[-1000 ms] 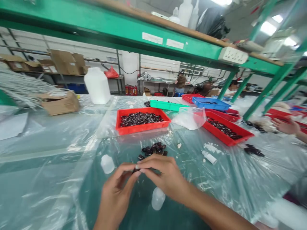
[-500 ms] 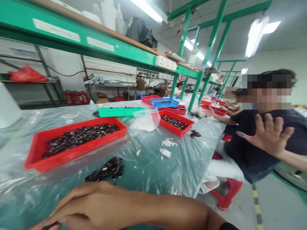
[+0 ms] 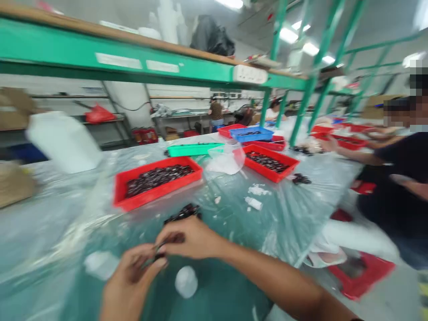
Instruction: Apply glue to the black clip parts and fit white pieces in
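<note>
**Dark piece [image 3: 159, 253] pinched over the tabletop [image 3: 222, 225]**

The left hand [image 3: 124, 285] and the right hand [image 3: 192, 238] meet at the fingertips, thumb and fingers of each pressed together on the piece, which is small, blurred and partly hidden between them. Just beyond the right hand lies a pile [image 3: 183, 212] of dark pieces. Behind the pile, a red tray [image 3: 162, 192] holds many more. A white cup [image 3: 186, 282] is near the right hand; another cup, blurred [image 3: 100, 265], is just beside the left. To the right lie a small bottle [image 3: 254, 203] and white bits [image 3: 258, 190]. Farther back are a clear bag [image 3: 224, 161], a green tray [image 3: 195, 150] and a blue tray [image 3: 256, 138]. A co-worker [image 3: 396, 196] in a dark top is at the right edge.
</note>
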A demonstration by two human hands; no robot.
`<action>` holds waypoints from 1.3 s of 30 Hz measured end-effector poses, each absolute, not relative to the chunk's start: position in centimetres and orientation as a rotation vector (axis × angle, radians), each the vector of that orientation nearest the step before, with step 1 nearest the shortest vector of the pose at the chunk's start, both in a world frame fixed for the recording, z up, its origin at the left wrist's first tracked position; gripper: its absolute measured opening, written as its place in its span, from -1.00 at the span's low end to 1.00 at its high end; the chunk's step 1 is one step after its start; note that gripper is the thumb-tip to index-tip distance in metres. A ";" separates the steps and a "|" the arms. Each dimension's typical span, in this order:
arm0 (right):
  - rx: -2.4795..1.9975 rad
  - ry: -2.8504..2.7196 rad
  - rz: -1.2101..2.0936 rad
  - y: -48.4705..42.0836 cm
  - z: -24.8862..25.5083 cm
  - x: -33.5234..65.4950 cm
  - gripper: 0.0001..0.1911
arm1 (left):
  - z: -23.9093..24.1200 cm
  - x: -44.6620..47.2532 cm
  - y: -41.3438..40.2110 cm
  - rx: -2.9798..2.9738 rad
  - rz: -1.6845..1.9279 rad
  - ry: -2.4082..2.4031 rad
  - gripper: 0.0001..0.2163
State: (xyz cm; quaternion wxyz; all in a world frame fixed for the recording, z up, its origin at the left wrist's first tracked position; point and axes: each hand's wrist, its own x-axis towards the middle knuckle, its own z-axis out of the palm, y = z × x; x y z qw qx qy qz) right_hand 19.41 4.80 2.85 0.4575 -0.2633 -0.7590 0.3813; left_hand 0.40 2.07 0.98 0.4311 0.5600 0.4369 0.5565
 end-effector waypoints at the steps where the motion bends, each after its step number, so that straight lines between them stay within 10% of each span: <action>1: -0.645 -1.788 1.000 5.0 2.5 19.5 -0.84 | 1.4 0.0 1.9 1.336 1.386 1.067 -0.52; 9: -0.710 -1.443 1.295 7.8 1.3 22.8 -0.77 | 3.3 -2.3 2.5 1.112 1.184 0.769 -0.10; 18: -0.588 -1.435 1.441 4.7 2.5 19.0 -0.78 | 1.5 -0.5 1.3 1.443 1.136 1.045 -0.68; 24: -0.377 -0.973 1.386 7.9 3.9 26.5 -0.26 | 0.9 -1.5 2.2 1.540 1.087 1.173 -0.67; 39: -0.246 -0.570 1.149 8.9 4.0 34.7 -0.45 | -0.5 -2.3 2.9 1.648 0.965 1.263 -0.58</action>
